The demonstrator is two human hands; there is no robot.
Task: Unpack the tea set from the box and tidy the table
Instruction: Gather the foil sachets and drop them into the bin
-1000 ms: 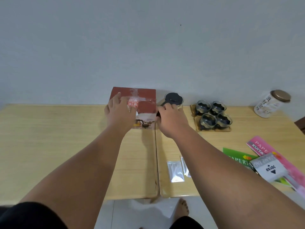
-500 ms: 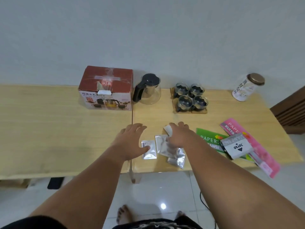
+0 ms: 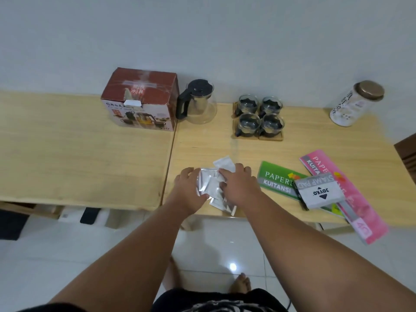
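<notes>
Several silver sachets (image 3: 212, 184) lie in a loose heap near the table's front edge. My left hand (image 3: 190, 190) presses against the heap's left side and grips one sachet. My right hand (image 3: 238, 183) lies over the heap's right side, fingers closed on the packets. A red tea set box (image 3: 140, 99) stands shut at the back by the wall. To its right stands a glass teapot (image 3: 198, 101) with a black lid and handle. Further right, glass cups (image 3: 258, 117) sit in a square on wooden coasters.
A white jar with a gold lid (image 3: 356, 103) stands at the back right. A green receipt book (image 3: 278, 182), a grey stamp pad box (image 3: 319, 193) and a pink receipt book (image 3: 342, 192) lie at the front right; the pink one overhangs the table's (image 3: 78, 154) front edge.
My hands left the box and teapot at the back and came down to the sachets at the front. They have pushed the scattered sachets together into one heap.
</notes>
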